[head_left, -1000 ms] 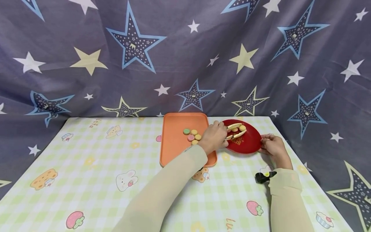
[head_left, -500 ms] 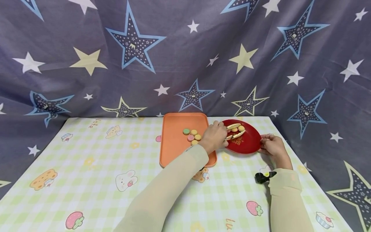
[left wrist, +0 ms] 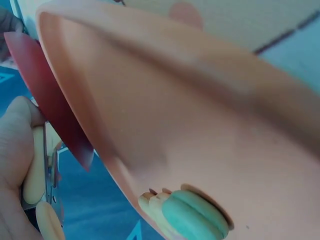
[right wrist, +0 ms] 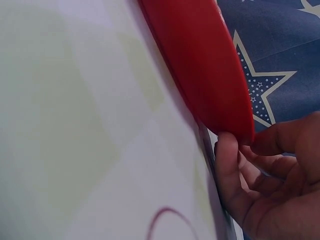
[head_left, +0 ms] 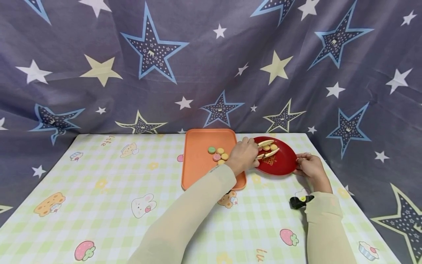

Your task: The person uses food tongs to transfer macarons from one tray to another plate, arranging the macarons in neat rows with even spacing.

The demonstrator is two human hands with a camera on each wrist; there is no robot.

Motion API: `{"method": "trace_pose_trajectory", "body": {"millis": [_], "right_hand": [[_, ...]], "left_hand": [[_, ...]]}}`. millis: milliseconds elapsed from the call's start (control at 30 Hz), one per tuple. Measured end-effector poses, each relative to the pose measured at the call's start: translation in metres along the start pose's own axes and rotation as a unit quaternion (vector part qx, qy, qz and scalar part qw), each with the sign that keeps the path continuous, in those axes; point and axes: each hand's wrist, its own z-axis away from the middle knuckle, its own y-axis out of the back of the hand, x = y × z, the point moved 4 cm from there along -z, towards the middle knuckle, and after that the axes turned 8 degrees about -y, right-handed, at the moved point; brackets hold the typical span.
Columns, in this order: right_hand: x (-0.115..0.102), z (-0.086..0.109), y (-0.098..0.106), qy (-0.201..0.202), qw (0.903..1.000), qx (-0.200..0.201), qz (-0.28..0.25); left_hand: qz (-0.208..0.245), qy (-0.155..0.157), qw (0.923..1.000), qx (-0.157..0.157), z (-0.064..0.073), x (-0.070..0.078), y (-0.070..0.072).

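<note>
My left hand (head_left: 243,154) grips cream-tipped tongs (head_left: 267,154), whose two arms spread over the red plate (head_left: 286,161). Between and beside the tong tips, several macarons lie on the plate, among them a yellow macaron (head_left: 273,147) and a partly hidden pink one. At the plate's right rim, my right hand (head_left: 311,167) pinches the edge between thumb and fingers, as the right wrist view also shows. On the orange tray (head_left: 197,168), left of the plate, lie a green macaron (head_left: 211,150), a pink macaron (head_left: 216,157) and several yellow ones, some partly behind my left forearm.
A checked cloth (head_left: 115,220) with printed cartoon figures covers the table. Behind it hangs a dark curtain (head_left: 184,44) with stars. The tray's right edge lies close to the plate, under my left forearm. A black wrist device (head_left: 300,201) sits by my right cuff.
The macarons near the tong tips have shifted slightly leftward on the plate, and the tong tips moved a little the same way. Both hands keep nearly the same places.
</note>
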Motion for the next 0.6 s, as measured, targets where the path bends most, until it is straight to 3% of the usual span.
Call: {"method": "trace_pose_trajectory", "body": {"millis": [267, 500, 600], "right_hand": [[0.002, -0.002, 0.000, 0.001, 1.0000, -0.002, -0.002], [0.003, -0.002, 0.000, 0.006, 1.0000, -0.006, -0.002], [0.002, -0.002, 0.000, 0.008, 1.0000, -0.003, 0.000]], "left_hand": [[-0.009, -0.019, 0.9996, 0.017, 0.006, -0.004, 0.012], [0.013, -0.028, 0.9989, 0.036, 0.018, -0.010, 0.023], [-0.009, -0.043, 0.9983, 0.037, 0.024, -0.012, 0.025]]}}
